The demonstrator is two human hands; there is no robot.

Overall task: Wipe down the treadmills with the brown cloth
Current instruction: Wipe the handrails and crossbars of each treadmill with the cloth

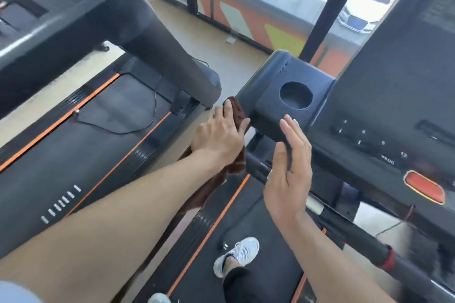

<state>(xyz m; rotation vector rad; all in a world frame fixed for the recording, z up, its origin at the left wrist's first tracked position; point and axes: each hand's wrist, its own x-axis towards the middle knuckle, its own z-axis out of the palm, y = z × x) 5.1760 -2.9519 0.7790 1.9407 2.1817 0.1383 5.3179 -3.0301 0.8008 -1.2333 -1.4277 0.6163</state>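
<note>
I stand on the belt of a black treadmill (270,115) whose console holds a round cup recess. My left hand (221,135) presses the brown cloth (235,160) flat against the console's left side wall; the cloth hangs down below my wrist and is partly hidden by the hand. My right hand (289,170) hovers with its fingers apart and straight, holding nothing, just in front of the console's lower left corner and above the handrail. A second black treadmill (103,130) with orange stripes stands to the left.
The console carries buttons and an orange stop button (424,187). A black handrail (357,236) runs toward me on the right. My white shoe (236,256) rests on the belt. A narrow floor gap separates the two machines. Windows with dark posts lie ahead.
</note>
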